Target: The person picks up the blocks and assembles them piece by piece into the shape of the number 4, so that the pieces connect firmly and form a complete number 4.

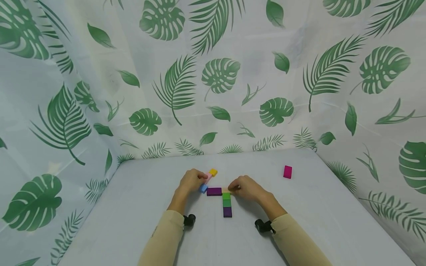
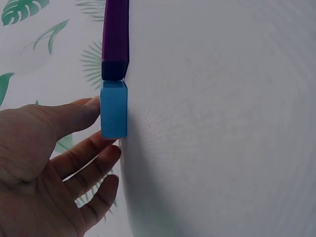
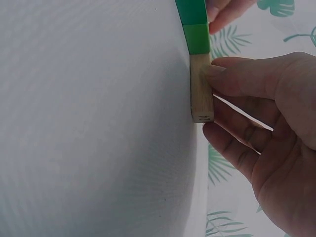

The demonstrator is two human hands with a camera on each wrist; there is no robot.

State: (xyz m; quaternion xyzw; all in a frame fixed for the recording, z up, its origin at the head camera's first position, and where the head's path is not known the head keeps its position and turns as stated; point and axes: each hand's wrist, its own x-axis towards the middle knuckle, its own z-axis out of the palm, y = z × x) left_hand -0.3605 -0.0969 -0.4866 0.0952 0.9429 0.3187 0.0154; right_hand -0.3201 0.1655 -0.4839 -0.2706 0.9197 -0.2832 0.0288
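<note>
In the head view my left hand (image 1: 192, 180) holds a pink block (image 1: 208, 178) between thumb and fingers. A yellow block (image 1: 213, 172) sits at its far end, and a blue block (image 1: 204, 188) stands at its near end. The left wrist view shows the blue block (image 2: 114, 109) before the fingertips, hiding their contact. My right hand (image 1: 247, 187) pinches a plain wooden block (image 3: 201, 86), thumb on top. That block adjoins the light green block (image 1: 226, 196). A purple block (image 1: 214, 191) lies between the hands, close to the blue one.
Below the light green block, a darker green block (image 1: 227, 203) and a dark purple block (image 1: 227, 212) continue the column toward me. A magenta block (image 1: 287, 172) lies apart at the back right of the white table (image 1: 116, 225). Leaf-patterned cloth (image 1: 246, 107) hangs behind.
</note>
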